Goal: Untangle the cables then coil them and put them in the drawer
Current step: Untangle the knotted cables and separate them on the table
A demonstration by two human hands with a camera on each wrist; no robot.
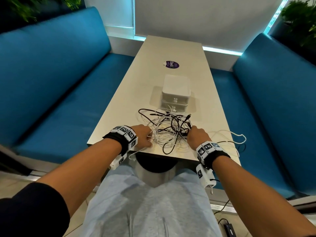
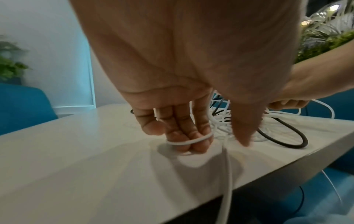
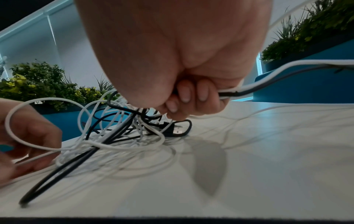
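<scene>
A tangle of black and white cables point(image 1: 168, 130) lies on the near end of the white table point(image 1: 130, 93). My left hand point(image 1: 144, 136) is at the tangle's left side, fingers curled, with a white cable point(image 2: 188, 141) looped around the fingertips. My right hand point(image 1: 196, 136) is at the tangle's right side. It grips a black and a white cable point(image 3: 247, 89) together in its fist. A small white two-drawer box point(image 1: 175, 95) stands just beyond the tangle, both drawers closed. White strands trail off the table's near and right edges.
Blue benches point(image 1: 51, 82) flank the table on both sides. A round purple sticker point(image 1: 171, 64) lies farther along the tabletop. The table's pedestal point(image 1: 154, 171) is below the near edge, in front of my lap. Plants point(image 3: 47, 84) line the bench backs.
</scene>
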